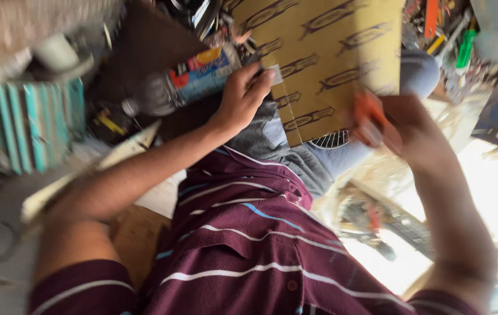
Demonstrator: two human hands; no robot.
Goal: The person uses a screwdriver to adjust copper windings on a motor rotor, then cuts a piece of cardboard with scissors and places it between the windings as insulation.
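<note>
Two hands are at work on one sheet of tan cardboard (324,52) printed with dark oval marks, which I see propped across the lap of a person in grey trousers (272,143) and a maroon striped shirt (249,245). My left hand (243,96) is curled closed on the sheet's left edge, the thumb and fingertips pinching a small pale strip (274,74), tape or a label by the look of it, against the cardboard. My right hand (406,125) is blurred, but I can make out that its fingers are wrapped shut around an orange-handled tool (368,114), which sits at the lower right part of the sheet; whether it is a cutter I cannot tell, and I cannot tell if its tip touches the cardboard. Just below the sheet's bottom edge a round white wire grille (330,140) peeks out. To the left of the left hand lies a plastic bottle (184,84) with a blue and orange label, on its side, and farther left stands a stack of teal-edged panels (27,125). At the upper right, well apart from the hands, a heap of tools includes a green handle (466,48) and an orange one (431,17). Sunlit floor (494,186) lies below the right arm.
</note>
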